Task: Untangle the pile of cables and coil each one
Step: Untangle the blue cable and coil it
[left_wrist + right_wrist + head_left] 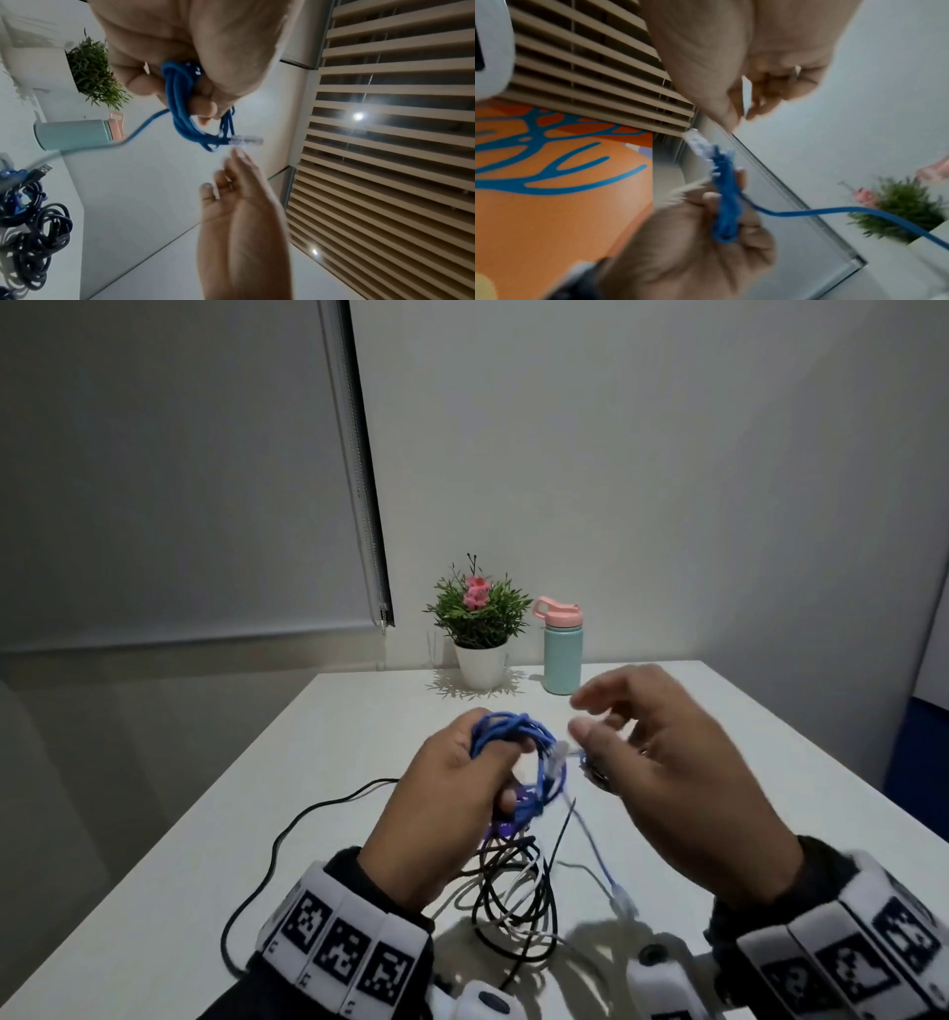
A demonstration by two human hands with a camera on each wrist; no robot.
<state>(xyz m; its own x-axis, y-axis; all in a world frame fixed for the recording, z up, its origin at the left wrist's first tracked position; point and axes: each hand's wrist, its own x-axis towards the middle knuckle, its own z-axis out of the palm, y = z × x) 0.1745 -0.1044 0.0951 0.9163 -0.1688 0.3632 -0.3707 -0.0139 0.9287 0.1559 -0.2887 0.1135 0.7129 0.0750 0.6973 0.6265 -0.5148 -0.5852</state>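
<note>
Above the white table (318, 762), both hands are raised, close together. Left hand (452, 809) grips a coiled bundle of blue cable (513, 737), fingers and thumb curled round the loops; the left wrist view shows the loops passing through the closed fist. One clear plug (248, 140) sticks out of the bundle toward the right hand. Right hand (678, 773) is empty, fingers loosely spread and slightly bent, thumb tip just beside the plug (contact cannot be told, the hand is blurred). A loose tail of the same blue cable drops from the bundle to the table, ending in a second clear plug (624, 898) near the right wrist. Below the hands, on the table, lies a tangle of black and white cables (513, 891); one black cable (277, 845) runs off it in a long curve toward the left edge. At the far side of the table stand a potted plant (480, 629) with a pink flower in a white pot and, just to its right, a mint bottle (562, 654) with a pink lid. Both wrists carry bands with black-and-white markers (339, 942).
</note>
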